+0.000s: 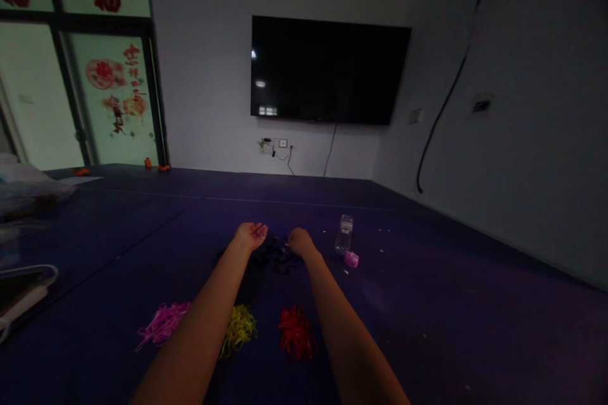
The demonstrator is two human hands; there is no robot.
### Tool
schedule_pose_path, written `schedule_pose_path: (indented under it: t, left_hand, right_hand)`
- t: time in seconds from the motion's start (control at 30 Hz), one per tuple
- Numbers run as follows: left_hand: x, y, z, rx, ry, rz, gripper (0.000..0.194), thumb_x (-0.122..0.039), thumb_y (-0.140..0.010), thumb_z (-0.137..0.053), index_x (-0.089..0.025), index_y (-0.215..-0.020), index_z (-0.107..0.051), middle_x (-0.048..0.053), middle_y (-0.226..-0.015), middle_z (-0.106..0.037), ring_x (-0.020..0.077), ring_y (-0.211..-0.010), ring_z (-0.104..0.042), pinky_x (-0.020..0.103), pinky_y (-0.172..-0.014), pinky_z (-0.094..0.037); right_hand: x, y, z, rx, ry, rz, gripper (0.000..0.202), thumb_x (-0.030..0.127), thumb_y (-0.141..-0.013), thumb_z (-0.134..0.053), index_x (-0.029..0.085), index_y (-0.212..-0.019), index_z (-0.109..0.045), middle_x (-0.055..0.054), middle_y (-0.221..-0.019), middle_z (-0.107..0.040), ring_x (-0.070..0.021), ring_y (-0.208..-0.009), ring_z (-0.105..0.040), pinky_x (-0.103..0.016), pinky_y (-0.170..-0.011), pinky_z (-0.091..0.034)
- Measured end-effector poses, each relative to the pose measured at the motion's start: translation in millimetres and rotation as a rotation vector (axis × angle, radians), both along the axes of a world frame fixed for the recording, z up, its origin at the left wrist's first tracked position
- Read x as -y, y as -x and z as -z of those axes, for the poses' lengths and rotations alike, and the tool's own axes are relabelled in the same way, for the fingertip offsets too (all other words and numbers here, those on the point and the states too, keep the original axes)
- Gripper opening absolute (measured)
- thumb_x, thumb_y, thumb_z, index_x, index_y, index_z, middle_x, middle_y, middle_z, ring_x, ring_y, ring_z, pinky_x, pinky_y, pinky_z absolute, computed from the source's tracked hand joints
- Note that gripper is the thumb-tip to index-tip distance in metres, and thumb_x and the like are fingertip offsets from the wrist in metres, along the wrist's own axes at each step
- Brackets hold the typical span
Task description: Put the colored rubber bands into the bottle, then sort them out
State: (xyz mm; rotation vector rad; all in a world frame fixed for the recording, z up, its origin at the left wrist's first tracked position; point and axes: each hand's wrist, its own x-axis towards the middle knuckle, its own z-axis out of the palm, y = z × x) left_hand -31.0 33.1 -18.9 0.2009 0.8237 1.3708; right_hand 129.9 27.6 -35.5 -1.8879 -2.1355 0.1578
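Observation:
My left hand [251, 235] is turned palm up, fingers curled, with a few thin dark bands resting in it. To its right, my right hand [300, 240] reaches down with fingers pinched together at the edge of a loose dark pile of bands [274, 258]. What those fingertips grip is too small to make out. Nearer to me lie a heap of pink bands [164, 323], partly behind my left forearm, a yellow heap [240, 327] and a red heap [297, 332]. Right of my hands are a clear bottle [344, 234] and a pink cap [351, 259].
A dark purple surface [427, 329] spreads toward the wall, with small white bits scattered near the bottle. At the left edge are a white-rimmed object [28, 291] and a plastic bag [28, 183]. A television [330, 69] hangs on the far wall.

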Motion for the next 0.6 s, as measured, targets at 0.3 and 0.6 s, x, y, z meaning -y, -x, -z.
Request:
schedule_pose_path:
  t: [0.3,0.6]
  left_hand:
    - [1.3,-0.5,-2.6,-0.003,-0.008,0.024,0.03,-0.034,-0.088,-0.052,-0.015,-0.112,-0.053,0.007,-0.108,-0.059,0.0168,-0.088,-0.06,0.035,-0.073,-0.053]
    - [3.7,-2.5,-5.3,0.0,-0.019,0.045,0.03,-0.035,-0.089,-0.051,-0.015,-0.111,-0.054,0.007,-0.104,-0.06,0.0155,-0.083,-0.061,0.033,-0.07,-0.053]
  right_hand:
    - [9.1,1.0,0.0,0.001,-0.011,0.003,0.025,0.01,-0.077,-0.056,0.018,-0.096,-0.071,-0.011,-0.096,-0.07,-0.0196,-0.094,-0.064,-0.02,-0.076,-0.044]
    - [12.8,4.6,-0.9,0.02,-0.011,0.046,0.02,0.013,-0.08,-0.055,0.016,-0.092,-0.07,-0.013,-0.098,-0.069,-0.0216,-0.094,-0.064,-0.023,-0.076,-0.045]
